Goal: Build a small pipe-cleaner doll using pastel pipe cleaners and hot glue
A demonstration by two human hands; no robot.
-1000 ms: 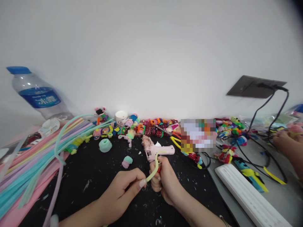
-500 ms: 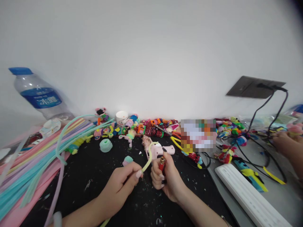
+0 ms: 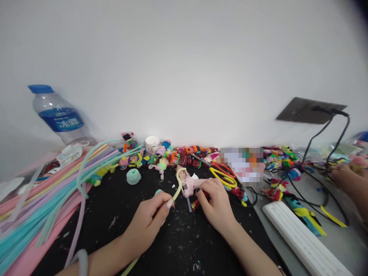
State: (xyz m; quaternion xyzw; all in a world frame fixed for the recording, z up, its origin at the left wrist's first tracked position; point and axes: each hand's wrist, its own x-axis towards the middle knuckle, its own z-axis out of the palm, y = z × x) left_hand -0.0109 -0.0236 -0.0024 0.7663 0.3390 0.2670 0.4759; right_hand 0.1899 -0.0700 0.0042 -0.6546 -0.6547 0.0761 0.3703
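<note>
Between the fingertips of my left hand [image 3: 152,216] is a pale yellow pipe cleaner [image 3: 178,188], its upper end curving up and its tail hanging below my forearm. My right hand [image 3: 214,201] has its fingers curled over the handle of a pink glue gun [image 3: 189,186], which lies on the black mat with a glue stick [image 3: 189,204] poking from its back. A red lighter [image 3: 196,205] with a brass-coloured end is beside and partly under my right fingers. A mint coil of pipe cleaner [image 3: 133,176] sits farther left; another small piece [image 3: 158,191] is partly hidden behind my left hand.
Pipe cleaners [image 3: 66,184] in pastel colours lie at left, near a water bottle [image 3: 61,119]. Colourful figures [image 3: 184,155], a paper cup [image 3: 152,145] and scissors [image 3: 221,176] line the wall. At right are a white power strip [image 3: 301,234], black cables [image 3: 309,188] and another person's hand [image 3: 345,176].
My right hand has let go of the lighter, now down beside the glue gun, and has moved onto the gun's handle. My left hand keeps its pinch on the pipe cleaner. The view has shifted slightly.
</note>
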